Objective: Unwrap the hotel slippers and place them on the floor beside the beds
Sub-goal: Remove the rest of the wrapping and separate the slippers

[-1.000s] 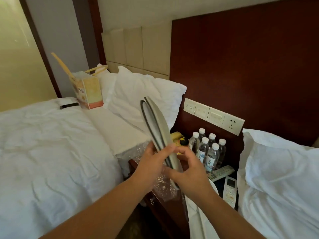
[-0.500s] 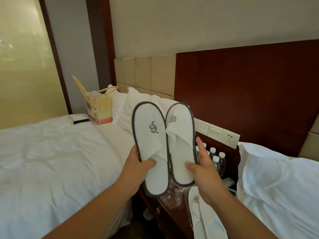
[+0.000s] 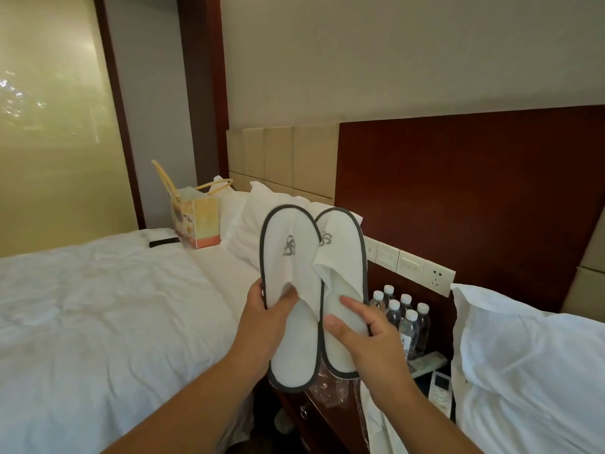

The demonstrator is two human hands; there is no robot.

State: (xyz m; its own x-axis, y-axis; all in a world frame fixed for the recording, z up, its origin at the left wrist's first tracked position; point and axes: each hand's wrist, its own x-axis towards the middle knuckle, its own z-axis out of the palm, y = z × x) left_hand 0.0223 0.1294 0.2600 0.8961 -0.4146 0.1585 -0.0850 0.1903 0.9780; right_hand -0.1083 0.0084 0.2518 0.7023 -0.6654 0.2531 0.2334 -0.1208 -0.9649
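Two white hotel slippers with dark grey trim and grey logos are held upright side by side, above the nightstand between the beds. My left hand (image 3: 268, 317) grips the left slipper (image 3: 291, 257), thumb at the edge of its upper. My right hand (image 3: 366, 335) holds the right slipper (image 3: 343, 257), thumb and a finger on its insole. Crumpled clear plastic wrap (image 3: 330, 386) lies on the nightstand below them. A second wrapped pair (image 3: 373, 417) sticks up beside my right wrist, partly hidden.
White bed (image 3: 98, 306) at left with pillows and a yellow gift bag (image 3: 196, 221). Dark wooden nightstand (image 3: 311, 421) carries several water bottles (image 3: 401, 317) and two remotes (image 3: 438, 386). Another bed's pillow (image 3: 530, 355) at right. Wall switches (image 3: 409, 265) on the red headboard.
The slippers, stacked edge-on a second ago, were spread apart and turned so their tops face me. My thumbs have shifted onto the uppers and insoles. The view tilted upward.
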